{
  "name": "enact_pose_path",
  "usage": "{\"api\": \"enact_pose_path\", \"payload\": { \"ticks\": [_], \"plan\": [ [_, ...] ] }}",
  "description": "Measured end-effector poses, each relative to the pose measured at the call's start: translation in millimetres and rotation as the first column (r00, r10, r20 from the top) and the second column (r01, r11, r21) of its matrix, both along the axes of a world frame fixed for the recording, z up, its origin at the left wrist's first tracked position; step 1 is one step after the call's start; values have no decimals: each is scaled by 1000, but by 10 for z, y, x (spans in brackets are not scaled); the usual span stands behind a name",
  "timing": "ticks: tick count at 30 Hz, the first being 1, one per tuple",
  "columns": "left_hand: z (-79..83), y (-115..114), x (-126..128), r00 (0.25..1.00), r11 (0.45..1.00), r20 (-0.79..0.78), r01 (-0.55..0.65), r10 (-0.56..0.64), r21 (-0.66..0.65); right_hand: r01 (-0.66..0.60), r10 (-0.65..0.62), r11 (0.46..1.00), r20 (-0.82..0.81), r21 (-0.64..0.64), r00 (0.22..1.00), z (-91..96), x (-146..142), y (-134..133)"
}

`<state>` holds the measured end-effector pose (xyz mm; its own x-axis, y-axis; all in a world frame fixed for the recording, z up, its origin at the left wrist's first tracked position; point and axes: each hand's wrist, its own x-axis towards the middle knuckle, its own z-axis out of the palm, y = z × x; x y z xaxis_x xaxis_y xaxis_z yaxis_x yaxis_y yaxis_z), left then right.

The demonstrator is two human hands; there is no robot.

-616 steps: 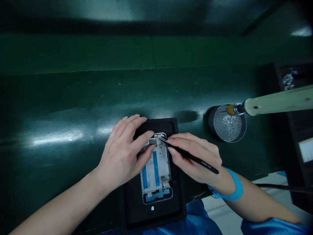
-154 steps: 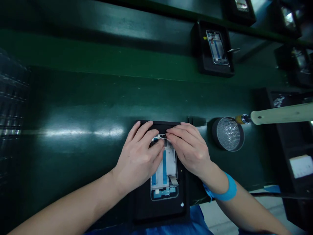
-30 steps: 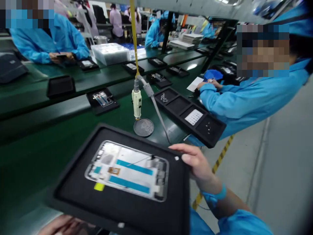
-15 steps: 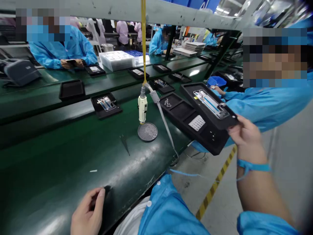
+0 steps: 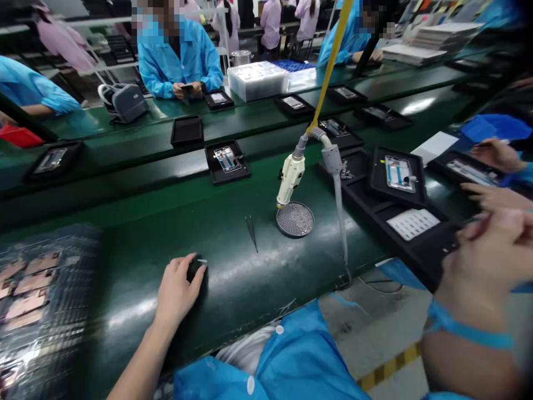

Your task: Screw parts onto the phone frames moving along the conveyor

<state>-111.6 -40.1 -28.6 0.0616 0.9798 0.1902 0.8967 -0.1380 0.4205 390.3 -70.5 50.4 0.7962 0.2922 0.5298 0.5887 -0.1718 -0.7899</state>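
Observation:
My left hand (image 5: pixel 178 286) is low over the green bench, its thumb and index finger apart, with a small white strip (image 5: pixel 202 260) by the fingertips. At the right, my right hand (image 5: pixel 491 250) is smeared by motion, so its fingers cannot be made out. Left of it, a black tray with a phone frame (image 5: pixel 398 173) rests on a long black compartment tray (image 5: pixel 383 225). That long tray holds small metal parts (image 5: pixel 345 169) and a white sheet of labels or pads (image 5: pixel 413 224). Tweezers (image 5: pixel 251 234) lie mid-bench.
An electric screwdriver (image 5: pixel 290 179) hangs over a round screw dish (image 5: pixel 295 219), its grey cable crossing the bench. Bubble-wrapped parts (image 5: pixel 41 300) are at left. Another black phone tray (image 5: pixel 227 161) sits behind. A co-worker's hands (image 5: pixel 497 154) are close at right.
The phone tray has left my right hand and now rests on the compartment tray. My left hand has moved forward to the white strip. The view has turned left.

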Motion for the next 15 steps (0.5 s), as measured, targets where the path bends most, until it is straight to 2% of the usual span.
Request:
{"api": "enact_pose_path", "payload": {
  "ticks": [1, 2, 3, 4, 5, 6, 7, 8, 9, 12, 15],
  "plan": [
    [13, 61, -38, 999, 999, -7, 34, -34, -34, -80, 79, 997, 122, -4, 989, -24, -328, -104],
    [31, 127, -71, 997, 994, -1, 80, -80, -74, -301, 322, 944, 180, -134, 930, -61, -672, -165],
    [52, 194, -100, 991, 985, 16, 131, -130, -113, -574, 651, 731, 126, -369, 748, -106, -1013, -175],
    [73, 259, -125, 983, 972, 37, 182, -179, -149, -700, 831, 489, 34, -520, 555, -156, -1335, -129],
    [91, 316, -148, 973, 956, 55, 230, -223, -181, -701, 897, 321, -34, -637, 441, -208, -1624, -28],
    [104, 364, -170, 963, 941, 66, 268, -260, -206, -624, 912, 215, -74, -751, 404, -257, -1871, 118],
    [109, 399, -190, 955, 928, 68, 296, -288, -225, -525, 907, 156, -90, -837, 412, -302, -2070, 294],
    [101, 423, -210, 949, 919, 64, 316, -310, -235, -445, 893, 127, -93, -887, 440, -340, -2222, 485],
    [81, 437, -229, 944, 915, 55, 330, -326, -234, -423, 886, 133, -83, -896, 456, -372, -2332, 676],
    [-32, 451, -281, 942, 928, 15, 334, -336, -166, -416, 887, 139, -74, -898, 456, -450, -2497, 1141],
    [-119, 492, -289, 948, 946, 36, 317, -315, -75, -455, 907, 149, -61, -878, 416, -535, -2585, 1379]
  ]
}}
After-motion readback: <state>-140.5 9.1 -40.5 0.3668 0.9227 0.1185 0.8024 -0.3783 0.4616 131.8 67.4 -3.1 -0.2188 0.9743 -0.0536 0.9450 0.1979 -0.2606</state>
